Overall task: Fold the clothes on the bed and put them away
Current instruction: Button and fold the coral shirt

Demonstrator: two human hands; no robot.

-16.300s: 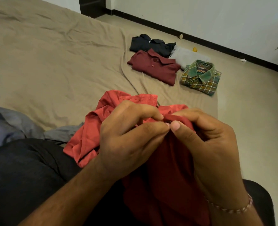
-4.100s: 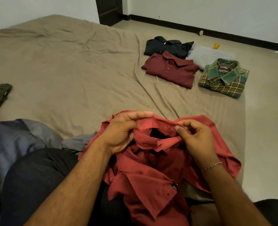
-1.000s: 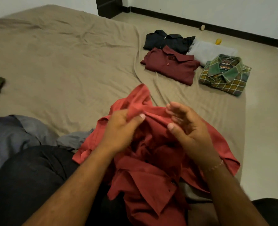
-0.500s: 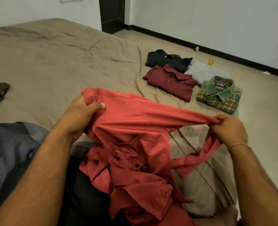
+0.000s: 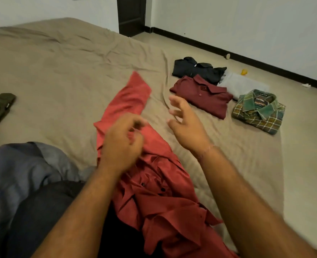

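Lying unfolded: one red shirt point(image 5: 154, 183); four folded shirts point(image 5: 200, 95); both hands' fingers point(image 5: 174, 105) apart, holding nothing.

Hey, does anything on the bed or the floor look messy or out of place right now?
The red shirt lies crumpled and unfolded, one sleeve flung out across the bed. Small bits of litter, including a yellow scrap, lie on the floor near the baseboard. The folded shirts look tidy.

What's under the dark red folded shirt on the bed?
The dark red folded shirt lies flat on the tan bedsheet. Its far edge seems to overlap the black folded shirt behind it. Whatever else is beneath is covered and cannot be seen.
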